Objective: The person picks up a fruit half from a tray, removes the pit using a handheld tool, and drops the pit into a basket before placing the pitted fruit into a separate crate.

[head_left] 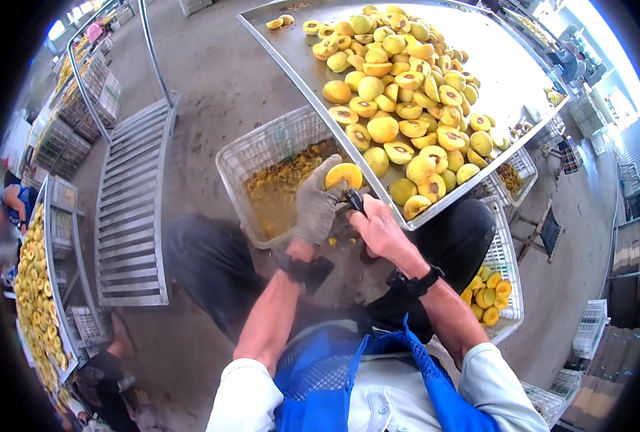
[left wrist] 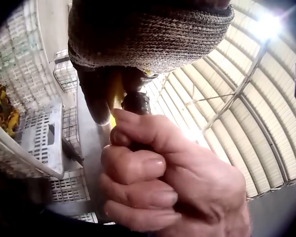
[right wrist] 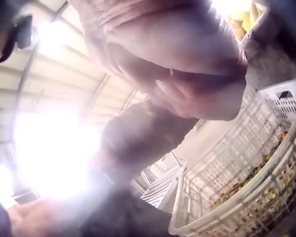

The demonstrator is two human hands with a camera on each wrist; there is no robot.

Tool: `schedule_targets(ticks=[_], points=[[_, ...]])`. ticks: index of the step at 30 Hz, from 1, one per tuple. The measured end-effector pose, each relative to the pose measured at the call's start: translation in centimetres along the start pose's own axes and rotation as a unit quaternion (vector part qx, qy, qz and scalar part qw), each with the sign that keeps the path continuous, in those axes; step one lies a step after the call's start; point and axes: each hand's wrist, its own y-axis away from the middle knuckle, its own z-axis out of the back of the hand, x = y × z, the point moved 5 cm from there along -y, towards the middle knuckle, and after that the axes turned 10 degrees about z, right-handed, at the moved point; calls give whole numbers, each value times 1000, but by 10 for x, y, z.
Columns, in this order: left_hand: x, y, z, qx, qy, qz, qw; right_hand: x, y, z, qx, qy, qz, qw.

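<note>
In the head view the gloved left hand point(head_left: 316, 204) holds a halved yellow fruit point(head_left: 344, 176), cut face up, above the inner edge of a crate. The bare right hand point(head_left: 380, 225) grips a black-handled tool point(head_left: 355, 201) whose tip is against the fruit, its working end hidden. Seen from the left wrist, the right hand point(left wrist: 172, 173) has its fingers curled round the dark handle point(left wrist: 136, 103), just below the knitted glove point(left wrist: 148, 42). The right wrist view shows the right hand point(right wrist: 172, 54) close up, washed out by glare.
A metal tray point(head_left: 302, 79) piled with halved fruit point(head_left: 382, 129) stands ahead and to the right. A crate point(head_left: 237, 183) of scraps lies between the legs and a slatted cart point(head_left: 129, 209). Another crate point(head_left: 513, 288) with fruit pieces sits beside the right leg.
</note>
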Motion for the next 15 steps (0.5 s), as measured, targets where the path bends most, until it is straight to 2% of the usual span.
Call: schedule_targets(ticks=[2, 3, 4, 5, 6, 7, 9, 10, 13, 14, 15], points=[[-1, -7, 3, 47, -8, 6, 999, -3, -4, -2, 15, -83, -15, 996], [0, -8, 6, 47, -9, 7, 999, 18, -4, 5, 79, -206, -144, 965], [2, -9, 8, 61, 26, 29, 997, 17, -6, 3, 81, -206, -143, 965], [5, -10, 10, 76, 61, 50, 994, 13, -5, -7, 102, -336, -196, 916], [7, -11, 11, 92, 95, 72, 989, 11, -2, -17, 120, -458, -245, 846], [7, -11, 14, 90, 95, 72, 989, 7, -2, -21, 123, -458, -245, 846], [10, -11, 21, 101, 125, 107, 981, 5, -2, -35, 143, -583, -259, 756], [10, -10, 24, 97, 125, 107, 982, 2, -2, -39, 147, -583, -259, 756], [16, -10, 29, 113, 179, 138, 968, 4, -4, -53, 170, -716, -245, 631], [19, -10, 31, 108, 229, 149, 956, 1, -5, -57, 174, -717, -245, 629], [24, -10, 34, 103, 279, 160, 941, 3, -7, -60, 170, -740, -252, 600]])
